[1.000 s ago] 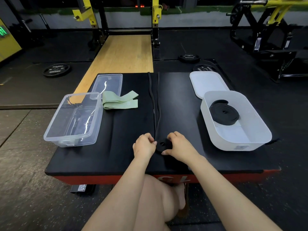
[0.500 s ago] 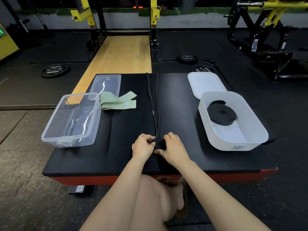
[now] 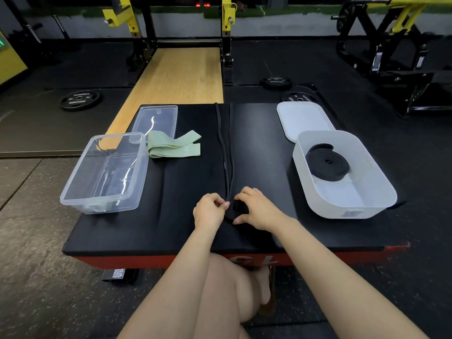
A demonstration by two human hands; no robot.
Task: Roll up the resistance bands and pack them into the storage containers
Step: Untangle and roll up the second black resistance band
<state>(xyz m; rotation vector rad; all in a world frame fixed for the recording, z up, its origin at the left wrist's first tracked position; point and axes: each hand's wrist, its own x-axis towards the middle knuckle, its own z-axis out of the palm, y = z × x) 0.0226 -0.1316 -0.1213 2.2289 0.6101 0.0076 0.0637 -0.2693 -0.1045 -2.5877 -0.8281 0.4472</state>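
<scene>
Both hands point(image 3: 210, 211) point(image 3: 256, 209) pinch, seemingly, the flat black rubber band's point(image 3: 226, 155) small coil.

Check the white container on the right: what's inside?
Inside the white container: one rolled black band at the far end, near end bare. The floor under the roll is covered.

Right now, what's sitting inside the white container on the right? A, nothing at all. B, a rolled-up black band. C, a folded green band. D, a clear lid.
B: a coiled black band lies inside the white container, while the green band rests on the black table near the clear container.
</scene>
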